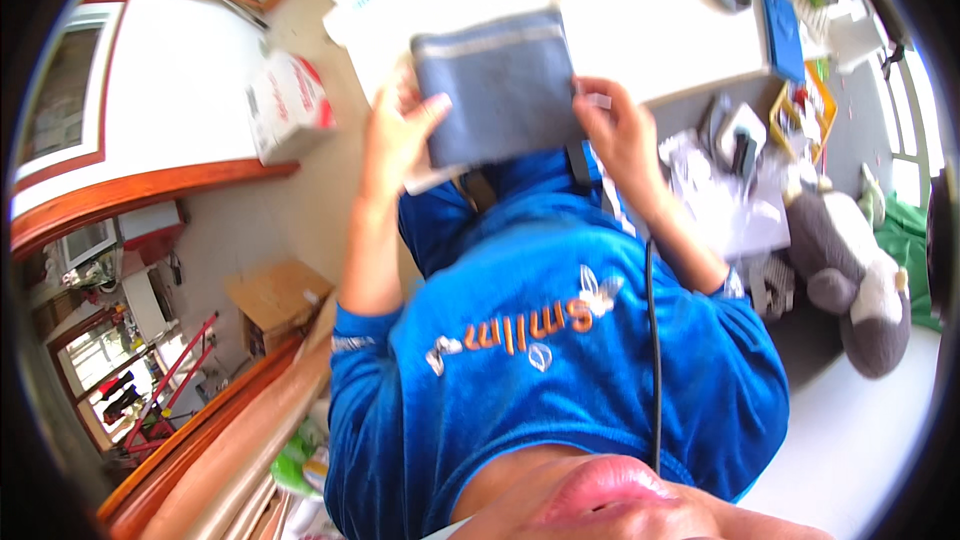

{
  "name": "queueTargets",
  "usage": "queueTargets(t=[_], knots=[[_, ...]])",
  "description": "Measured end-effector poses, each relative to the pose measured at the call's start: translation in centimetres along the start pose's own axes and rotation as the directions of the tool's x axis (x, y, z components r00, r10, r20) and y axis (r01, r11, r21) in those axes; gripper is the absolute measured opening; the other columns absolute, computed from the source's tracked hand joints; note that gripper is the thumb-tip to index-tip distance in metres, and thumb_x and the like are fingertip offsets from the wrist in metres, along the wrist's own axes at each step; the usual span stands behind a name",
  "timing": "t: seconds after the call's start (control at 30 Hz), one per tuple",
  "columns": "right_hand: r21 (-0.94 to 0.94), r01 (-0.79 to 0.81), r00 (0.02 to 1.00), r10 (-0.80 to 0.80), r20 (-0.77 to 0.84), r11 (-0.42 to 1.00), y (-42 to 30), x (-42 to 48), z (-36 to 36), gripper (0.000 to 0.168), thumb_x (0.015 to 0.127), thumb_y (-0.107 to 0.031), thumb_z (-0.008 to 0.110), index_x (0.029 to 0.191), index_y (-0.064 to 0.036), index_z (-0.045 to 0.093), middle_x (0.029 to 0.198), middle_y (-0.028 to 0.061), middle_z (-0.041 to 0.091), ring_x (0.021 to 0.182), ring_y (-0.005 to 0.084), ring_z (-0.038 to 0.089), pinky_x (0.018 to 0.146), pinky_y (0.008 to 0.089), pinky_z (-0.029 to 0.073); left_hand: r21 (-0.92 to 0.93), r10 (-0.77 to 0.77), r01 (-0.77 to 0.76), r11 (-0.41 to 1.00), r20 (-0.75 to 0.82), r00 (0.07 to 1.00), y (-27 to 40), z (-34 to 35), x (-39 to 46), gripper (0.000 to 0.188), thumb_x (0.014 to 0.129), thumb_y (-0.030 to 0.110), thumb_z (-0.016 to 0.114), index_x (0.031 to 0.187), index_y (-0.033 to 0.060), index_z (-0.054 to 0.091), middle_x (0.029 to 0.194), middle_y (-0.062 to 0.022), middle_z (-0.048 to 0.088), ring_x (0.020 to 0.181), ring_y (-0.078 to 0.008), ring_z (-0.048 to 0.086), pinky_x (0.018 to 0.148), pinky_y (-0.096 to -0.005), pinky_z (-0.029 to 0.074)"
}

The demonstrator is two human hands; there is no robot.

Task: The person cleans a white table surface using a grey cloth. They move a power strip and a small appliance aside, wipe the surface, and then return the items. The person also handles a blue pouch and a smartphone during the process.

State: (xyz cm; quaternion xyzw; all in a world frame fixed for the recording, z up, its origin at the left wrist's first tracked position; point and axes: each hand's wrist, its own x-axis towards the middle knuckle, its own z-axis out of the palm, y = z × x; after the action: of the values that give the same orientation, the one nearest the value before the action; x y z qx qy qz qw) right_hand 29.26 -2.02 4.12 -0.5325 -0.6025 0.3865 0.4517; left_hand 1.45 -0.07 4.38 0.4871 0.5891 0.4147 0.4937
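Observation:
A flat blue-grey fabric pouch (495, 86) is held up in front of my body, above my lap. A pale band runs along its far edge. My left hand (405, 112) grips its left side, thumb on the upper face and fingers mostly hidden behind. At the right edge, my right hand (611, 116) pinches the pouch between thumb and bent fingers, beside a small whitish tab (598, 100). Something white and flat (435, 178) peeks out under the lower left corner; what it is cannot be told.
Beyond the pouch is a bright white tabletop (637, 22). To its right are a blue flat case (782, 34), a yellow basket (806, 116) of small items and a plush toy (847, 255). A white-and-red carton (289, 105) and a cardboard box (277, 296) stand left.

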Motion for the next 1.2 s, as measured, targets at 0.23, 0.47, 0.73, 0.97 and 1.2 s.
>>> queueTargets(t=[0.23,0.47,0.73,0.97,1.2], knots=[[0.075,-0.140,0.990,0.138,0.037,0.987,0.5,1.9,-0.1,0.032,0.096,-0.016,0.063,0.125,-0.005,0.058,0.105,0.0141,0.069,0.088,0.0190,0.068,0.076,0.0314,0.054,0.000,0.153,-0.154,0.988,-0.039,0.987,3.9,3.1,0.9,0.070,0.078,0.002,0.075,0.140,0.0004,0.042,0.103,-0.0083,0.058,0.086,-0.0136,0.059,0.078,-0.0280,0.053],[0.180,-0.089,0.992,0.103,-0.068,0.980,2.2,2.1,-0.8,0.022,0.099,-0.007,0.055,0.119,0.002,0.060,0.107,0.0103,0.068,0.099,0.0127,0.063,0.084,0.0264,0.050,-0.415,0.275,-0.112,0.903,0.357,0.893,6.0,7.9,-0.3,0.060,0.086,-0.003,0.067,0.141,0.0022,0.043,0.130,-0.0105,0.054,0.116,-0.0182,0.056,0.097,-0.0319,0.049],[-0.363,0.141,0.985,-0.167,-0.040,0.921,-1.4,0.7,0.7,0.063,0.080,-0.028,0.077,0.136,-0.012,0.051,0.139,0.0250,0.049,0.123,0.0393,0.053,0.100,0.0445,0.045,-0.292,-0.113,0.176,0.940,0.220,0.969,2.4,5.7,0.1,0.056,0.093,0.009,0.062,0.143,0.0017,0.037,0.136,-0.0132,0.048,0.120,-0.0218,0.052,0.091,-0.0356,0.053],[-0.551,0.249,0.966,-0.166,0.196,0.797,-3.6,2.8,1.7,0.091,0.066,-0.030,0.084,0.146,-0.020,0.041,0.141,0.0257,0.046,0.117,0.0410,0.056,0.093,0.0446,0.050,-0.229,0.008,0.038,0.973,0.199,0.980,4.0,9.1,-0.8,0.057,0.092,0.004,0.062,0.141,-0.0056,0.036,0.125,-0.0181,0.056,0.112,-0.0212,0.058,0.088,-0.0308,0.054],[0.092,0.044,0.996,-0.051,0.077,0.995,-1.0,4.8,-3.9,0.064,0.067,-0.003,0.065,0.130,-0.014,0.061,0.107,0.0115,0.068,0.092,0.0179,0.065,0.083,0.0286,0.052,-0.319,0.238,-0.117,0.940,0.373,0.897,5.5,9.3,-1.3,0.054,0.091,0.004,0.058,0.143,-0.0012,0.043,0.133,-0.0167,0.054,0.115,-0.0220,0.055,0.096,-0.0357,0.048]])
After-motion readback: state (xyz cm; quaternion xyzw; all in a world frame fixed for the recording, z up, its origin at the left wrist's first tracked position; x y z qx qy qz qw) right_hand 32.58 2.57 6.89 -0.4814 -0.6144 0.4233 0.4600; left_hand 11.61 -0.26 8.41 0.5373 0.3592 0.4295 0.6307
